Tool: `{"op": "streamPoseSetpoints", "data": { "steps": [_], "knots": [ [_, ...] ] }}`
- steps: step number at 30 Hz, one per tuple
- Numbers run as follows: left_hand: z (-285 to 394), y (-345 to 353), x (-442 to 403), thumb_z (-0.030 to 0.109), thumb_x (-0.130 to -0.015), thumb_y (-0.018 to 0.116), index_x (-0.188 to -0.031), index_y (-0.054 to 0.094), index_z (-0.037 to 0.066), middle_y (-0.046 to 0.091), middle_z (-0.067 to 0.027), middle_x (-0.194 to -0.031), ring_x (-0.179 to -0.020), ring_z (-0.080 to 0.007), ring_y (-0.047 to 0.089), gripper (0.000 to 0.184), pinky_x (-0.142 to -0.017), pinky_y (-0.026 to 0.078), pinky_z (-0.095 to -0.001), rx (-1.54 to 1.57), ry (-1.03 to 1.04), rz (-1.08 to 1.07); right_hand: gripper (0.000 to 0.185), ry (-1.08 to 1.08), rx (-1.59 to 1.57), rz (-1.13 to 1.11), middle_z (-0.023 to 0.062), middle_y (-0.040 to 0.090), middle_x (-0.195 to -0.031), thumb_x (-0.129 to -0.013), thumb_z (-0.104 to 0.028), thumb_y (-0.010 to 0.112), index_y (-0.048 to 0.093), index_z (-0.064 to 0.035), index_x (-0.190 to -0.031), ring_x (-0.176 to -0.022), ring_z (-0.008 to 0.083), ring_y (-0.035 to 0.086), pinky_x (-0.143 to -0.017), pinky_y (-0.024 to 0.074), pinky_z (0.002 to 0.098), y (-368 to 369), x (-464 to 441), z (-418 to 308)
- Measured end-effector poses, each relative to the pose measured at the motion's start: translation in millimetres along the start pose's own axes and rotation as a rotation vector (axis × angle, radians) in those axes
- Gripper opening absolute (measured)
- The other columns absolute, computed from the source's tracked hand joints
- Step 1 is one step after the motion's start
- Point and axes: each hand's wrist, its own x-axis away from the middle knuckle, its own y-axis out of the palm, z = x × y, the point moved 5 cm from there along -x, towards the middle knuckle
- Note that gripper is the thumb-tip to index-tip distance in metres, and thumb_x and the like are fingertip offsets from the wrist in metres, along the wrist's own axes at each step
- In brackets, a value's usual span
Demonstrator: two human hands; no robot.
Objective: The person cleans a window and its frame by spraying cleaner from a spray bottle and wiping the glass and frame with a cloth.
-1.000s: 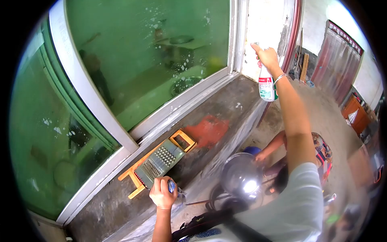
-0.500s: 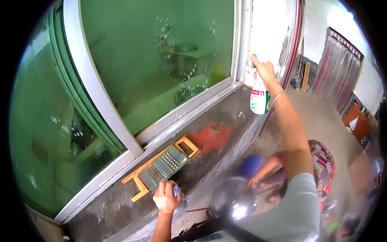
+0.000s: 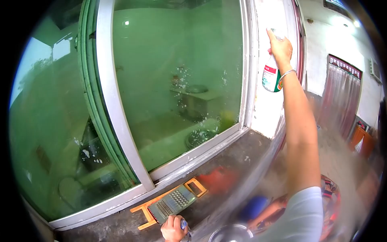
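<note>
My right hand (image 3: pixel 281 48) is wrapped round the neck and trigger of a spray bottle (image 3: pixel 271 76), white and green with a red band. It is raised before the white wall strip right of the window, index finger extended forward. My left hand (image 3: pixel 173 229) is closed on a crumpled bluish-white thing, possibly a cloth (image 3: pixel 184 224), mostly hidden by the fingers. Just beyond that hand, a grey grater-like board (image 3: pixel 173 203) with rows of holes lies on a wooden frame on the ledge. White foamy spots mark the green-tinted window glass (image 3: pixel 153 80).
The window's pale frame (image 3: pixel 111 101) stands above a dark ledge (image 3: pixel 234 161) with a reddish patch. Below right are a metal basin (image 3: pixel 230 234), a blue round object (image 3: pixel 254 207) and another person's patterned clothing (image 3: pixel 329 201). A curtained doorway (image 3: pixel 342 92) is farther back.
The view has tilted upward, so the window, ledge and grater-like board sit lower. My right hand and the spray bottle appear higher and farther right. Both hands keep their hold.
</note>
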Motion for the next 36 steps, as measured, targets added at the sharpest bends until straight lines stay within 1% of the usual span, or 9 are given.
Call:
{"op": "streamPoseSetpoints", "data": {
  "steps": [1,2,9,11,17,20,28,35,36],
  "knots": [
    [-0.2,0.4,0.4,0.015,-0.057,0.074,-0.081,0.059,0.015,0.055,-0.0041,-0.078,-0.060,-0.0262,0.060,0.028,-0.051,0.048,-0.0354,-0.002,-0.005,0.005,0.056,-0.048,-0.037,0.046,0.0081,0.062,-0.064,-0.076,-0.055,0.069,0.064,0.0000,-0.075,-0.047,0.0145,0.059,-0.048,0.0484,0.0306,-2.8,2.0,-9.6],
    [-0.3,0.8,0.3,0.015,-0.057,0.074,-0.081,0.060,0.015,0.055,-0.0041,-0.078,-0.060,-0.0262,0.060,0.028,-0.051,0.048,-0.0356,-0.005,0.000,0.016,0.060,-0.033,-0.014,0.047,0.0074,0.064,-0.061,-0.078,-0.061,0.064,0.066,-0.0014,-0.085,-0.051,0.0150,0.064,-0.057,0.0506,0.0288,-3.1,-1.6,-10.5],
    [-1.5,2.2,1.5,0.016,-0.058,0.074,-0.081,0.059,0.014,0.055,-0.0043,-0.076,-0.061,-0.0255,0.060,0.028,-0.052,0.049,-0.0355,-0.006,0.014,0.042,0.060,0.023,-0.041,-0.034,0.0078,0.063,-0.060,-0.076,-0.060,0.066,0.067,-0.0009,-0.084,-0.047,0.0152,0.061,-0.053,0.0501,0.0287,3.0,-9.1,-12.7],
    [-2.1,2.3,2.7,0.016,-0.058,0.074,-0.081,0.059,0.014,0.054,-0.0044,-0.076,-0.061,-0.0253,0.060,0.028,-0.052,0.049,-0.0355,-0.018,0.017,0.043,0.056,-0.011,-0.150,-0.035,0.0070,0.062,-0.061,-0.076,-0.055,0.070,0.067,0.0000,-0.083,-0.046,0.0142,0.058,-0.050,0.0490,0.0285,8.7,-1.3,-21.1],
    [-0.3,-0.1,1.4,0.017,-0.059,0.075,-0.082,0.060,0.015,0.054,-0.0046,-0.075,-0.060,-0.0246,0.059,0.027,-0.052,0.049,-0.0357,-0.027,0.029,0.049,0.032,-0.049,-0.645,-0.334,0.0033,0.060,-0.071,-0.082,-0.037,0.072,0.064,-0.0069,-0.086,-0.043,0.0089,0.049,-0.040,0.0397,0.0237,39.6,46.2,-92.6],
    [-3.6,3.6,5.7,0.019,-0.061,0.074,-0.085,0.060,0.015,0.054,-0.0041,-0.077,-0.062,-0.0236,0.060,0.029,-0.053,0.049,-0.0358,-0.023,0.030,0.020,0.035,-0.018,-0.781,-0.450,0.0059,0.061,-0.073,-0.082,-0.039,0.073,0.063,-0.0055,-0.087,-0.043,0.0103,0.050,-0.040,0.0405,0.0246,50.7,73.5,-135.9],
    [-4.5,-12.4,11.0,0.017,-0.070,0.074,-0.083,0.062,0.013,0.060,-0.0037,-0.079,-0.063,-0.0232,0.062,0.018,-0.052,0.049,-0.0336,0.147,0.100,0.046,0.039,-0.021,-0.774,-0.530,0.0068,0.061,-0.072,-0.079,-0.044,0.073,0.060,-0.0070,-0.079,-0.043,0.0100,0.050,-0.042,0.0417,0.0257,56.8,117.4,-202.4],
    [-32.4,-87.6,44.6,0.014,-0.075,0.073,-0.082,0.063,0.014,0.062,-0.0024,-0.079,-0.068,-0.0205,0.063,0.012,-0.055,0.050,-0.0321,0.363,-0.015,0.124,0.039,0.151,-0.585,-0.793,0.0034,0.060,-0.070,-0.081,-0.043,0.071,0.060,-0.0057,-0.078,-0.044,0.0127,0.050,-0.043,0.0407,0.0277,59.8,227.5,-185.8],
    [-40.4,-103.5,49.5,0.013,-0.075,0.073,-0.082,0.063,0.014,0.063,-0.0025,-0.079,-0.069,-0.0206,0.063,0.012,-0.055,0.050,-0.0320,0.362,-0.017,0.128,0.036,0.161,-0.571,-0.822,0.0032,0.059,-0.075,-0.086,-0.042,0.067,0.063,-0.0059,-0.087,-0.046,0.0099,0.048,-0.041,0.0380,0.0233,57.1,252.0,-181.4]
  ]
}}
